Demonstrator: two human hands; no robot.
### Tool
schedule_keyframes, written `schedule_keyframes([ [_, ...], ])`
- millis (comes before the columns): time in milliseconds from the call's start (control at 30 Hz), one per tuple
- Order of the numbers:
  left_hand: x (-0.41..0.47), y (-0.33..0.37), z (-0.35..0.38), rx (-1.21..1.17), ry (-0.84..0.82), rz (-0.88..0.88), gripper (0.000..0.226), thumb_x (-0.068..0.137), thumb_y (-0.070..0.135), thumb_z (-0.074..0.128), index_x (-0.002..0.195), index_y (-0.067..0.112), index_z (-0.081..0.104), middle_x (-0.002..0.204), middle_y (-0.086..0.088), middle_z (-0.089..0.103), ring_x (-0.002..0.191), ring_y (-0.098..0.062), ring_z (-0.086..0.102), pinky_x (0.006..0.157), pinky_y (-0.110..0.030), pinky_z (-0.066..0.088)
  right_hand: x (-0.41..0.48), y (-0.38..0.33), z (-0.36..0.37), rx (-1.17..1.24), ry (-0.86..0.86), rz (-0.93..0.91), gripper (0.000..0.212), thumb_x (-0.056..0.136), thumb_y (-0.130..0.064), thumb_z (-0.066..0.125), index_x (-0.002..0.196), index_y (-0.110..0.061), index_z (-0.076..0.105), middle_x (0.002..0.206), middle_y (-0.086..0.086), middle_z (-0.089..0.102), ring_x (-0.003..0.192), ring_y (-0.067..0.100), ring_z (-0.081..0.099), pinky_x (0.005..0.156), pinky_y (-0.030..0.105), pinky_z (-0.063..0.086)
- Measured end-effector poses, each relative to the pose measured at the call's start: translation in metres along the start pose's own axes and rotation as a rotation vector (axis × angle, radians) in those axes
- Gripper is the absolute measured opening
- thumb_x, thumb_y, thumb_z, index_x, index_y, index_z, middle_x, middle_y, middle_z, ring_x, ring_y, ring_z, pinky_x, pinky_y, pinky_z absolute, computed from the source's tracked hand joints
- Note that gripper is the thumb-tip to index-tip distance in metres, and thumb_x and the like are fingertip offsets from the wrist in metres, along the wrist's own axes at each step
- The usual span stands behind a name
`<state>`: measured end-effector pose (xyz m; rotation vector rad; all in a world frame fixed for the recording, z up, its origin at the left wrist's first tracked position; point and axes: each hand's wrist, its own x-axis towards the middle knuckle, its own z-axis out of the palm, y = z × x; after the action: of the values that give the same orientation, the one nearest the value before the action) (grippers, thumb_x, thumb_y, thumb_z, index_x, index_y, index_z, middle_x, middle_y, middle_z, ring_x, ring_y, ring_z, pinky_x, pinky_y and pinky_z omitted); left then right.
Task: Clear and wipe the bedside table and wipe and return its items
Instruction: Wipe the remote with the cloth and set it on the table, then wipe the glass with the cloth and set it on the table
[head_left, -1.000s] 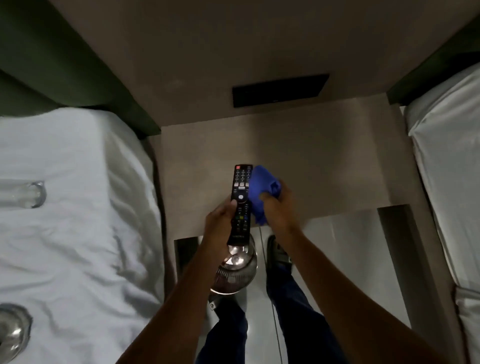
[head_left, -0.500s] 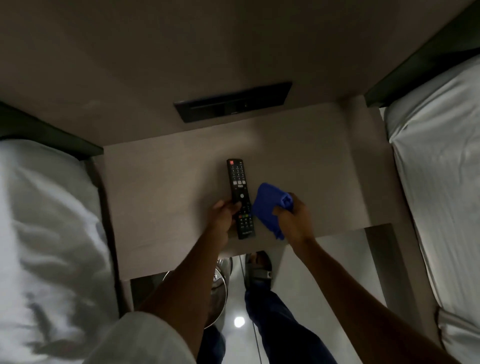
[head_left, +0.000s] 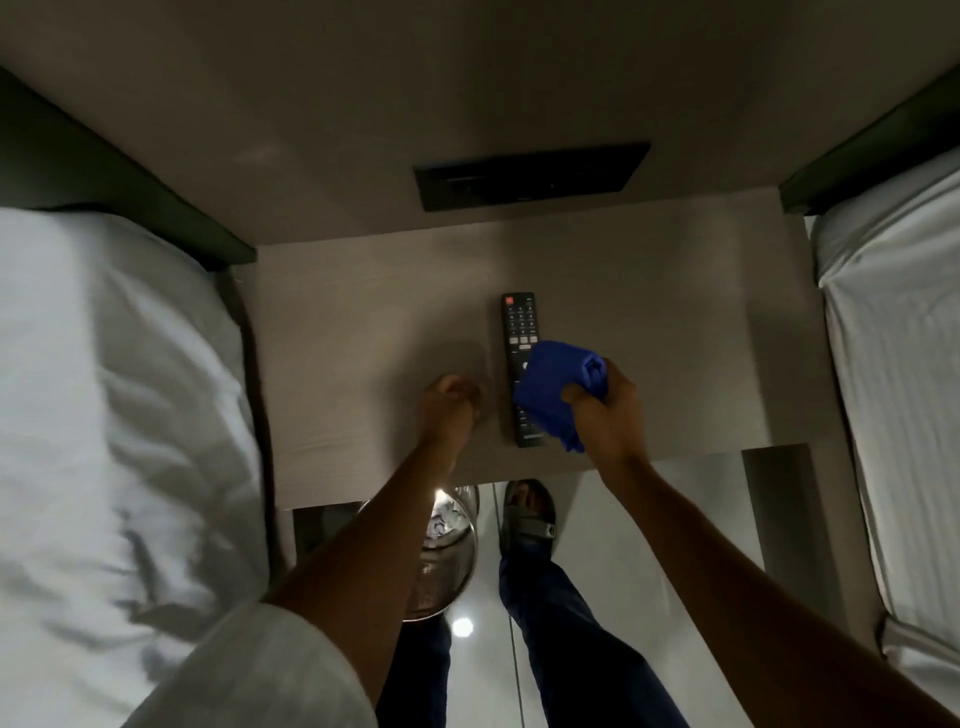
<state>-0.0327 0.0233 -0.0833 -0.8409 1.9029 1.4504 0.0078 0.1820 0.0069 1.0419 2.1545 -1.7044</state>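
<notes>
Blue cloth (head_left: 556, 392) bunched in right hand (head_left: 608, 415), covering remote (head_left: 519, 332) lower half

Remote (head_left: 519, 364) lies on bedside table (head_left: 363, 322); right hand (head_left: 608, 415) grips blue cloth (head_left: 553, 389)

Your view is dim and slightly grainy, with a bright glare spot on the glossy floor (head_left: 462, 626). The left hand (head_left: 450, 402) is motion-blurred and throws a soft shadow on the surface (head_left: 675, 291). Wide-angle distortion bends the beds at your edges.
</notes>
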Motion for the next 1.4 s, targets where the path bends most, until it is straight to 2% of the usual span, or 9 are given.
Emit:
schedule_keyframes([
  [233,-0.058,0.013,-0.157,0.584,0.354,0.613,0.025,0.089,0.024,0.05,0.106,0.022,0.068,0.104,-0.002,0.069,0.088,-0.024,0.065,0.078,-0.032,0.053,-0.048,-0.038,0.085,0.039,-0.05,-0.116,0.034,0.091,-0.027,0.056,0.124,-0.015,0.053,0.112,0.01,0.065,0.096,0.026,0.064,0.082,0.043,0.055],
  [367,-0.086,0.026,-0.283,0.778,0.596,0.851,0.035,0.076,0.025,0.057,0.11,0.022,0.065,0.1,-0.001,0.067,0.087,-0.024,0.063,0.076,-0.038,0.051,-0.087,-0.067,0.147,0.018,-0.124,-0.248,0.017,0.093,-0.019,0.056,0.109,-0.02,0.053,0.091,-0.005,0.062,0.084,0.018,0.06,0.068,0.02,0.05],
  [533,-0.097,0.03,-0.438,1.086,0.922,0.809,0.061,0.064,0.045,0.06,0.122,0.026,0.058,0.127,0.0,0.059,0.117,-0.024,0.053,0.098,-0.043,0.028,-0.128,-0.09,0.223,0.011,-0.287,-0.327,0.017,0.092,-0.021,0.057,0.109,-0.019,0.058,0.099,0.001,0.067,0.088,0.015,0.065,0.074,0.028,0.052],
  [733,-0.063,0.022,-0.542,1.445,0.613,0.348,0.095,0.073,0.026,0.064,0.153,0.017,0.015,0.163,-0.005,0.014,0.151,-0.027,0.002,0.117,-0.054,0.009,-0.157,-0.094,0.268,-0.032,-0.287,-0.423,0.01,0.091,-0.02,0.06,0.099,-0.014,0.059,0.087,0.005,0.067,0.078,0.018,0.065,0.069,0.025,0.051],
  [867,-0.052,0.02,-0.564,1.356,0.611,0.618,0.073,0.061,0.01,0.079,0.128,0.007,0.05,0.134,-0.017,0.056,0.139,-0.04,0.034,0.106,-0.053,0.033,-0.167,-0.092,0.272,-0.066,-0.346,-0.435,0.011,0.091,-0.02,0.06,0.096,-0.011,0.06,0.083,0.01,0.067,0.073,0.022,0.064,0.066,0.029,0.05],
  [1000,-0.068,0.017,-0.562,1.109,0.438,0.589,0.075,0.058,0.021,0.086,0.125,0.012,0.053,0.118,-0.014,0.063,0.115,-0.037,0.057,0.097,-0.044,0.042,-0.167,-0.095,0.265,-0.107,-0.342,-0.442,0.006,0.091,-0.016,0.058,0.086,-0.011,0.058,0.073,0.013,0.061,0.062,0.016,0.057,0.06,0.027,0.046],
  [1133,-0.097,0.012,-0.517,0.917,0.354,0.528,0.079,0.057,0.039,0.086,0.129,0.018,0.059,0.122,-0.01,0.064,0.11,-0.029,0.062,0.091,-0.037,0.049,-0.173,-0.108,0.268,-0.109,-0.374,-0.492,0.023,0.09,-0.004,0.049,0.087,-0.026,0.056,0.065,-0.006,0.052,0.049,0.001,0.046,0.049,0.013,0.037],
  [1233,-0.108,0.008,-0.454,0.812,0.282,0.589,0.079,0.054,0.046,0.075,0.128,0.02,0.061,0.123,-0.005,0.064,0.11,-0.025,0.064,0.092,-0.034,0.051,-0.187,-0.119,0.273,-0.183,-0.334,-0.685,0.032,0.089,-0.006,0.048,0.117,-0.017,0.06,0.087,-0.011,0.064,0.068,-0.004,0.057,0.065,0.01,0.044],
  [1400,-0.11,0.016,-0.36,0.625,0.212,0.543,0.048,0.069,0.029,0.077,0.112,0.01,0.064,0.107,-0.011,0.069,0.099,-0.027,0.065,0.079,-0.025,0.046,-0.185,-0.091,0.254,-0.801,-0.218,-1.353,0.047,0.083,-0.014,0.051,0.129,-0.023,0.055,0.138,0.004,0.055,0.131,0.024,0.046,0.108,0.045,0.031],
])
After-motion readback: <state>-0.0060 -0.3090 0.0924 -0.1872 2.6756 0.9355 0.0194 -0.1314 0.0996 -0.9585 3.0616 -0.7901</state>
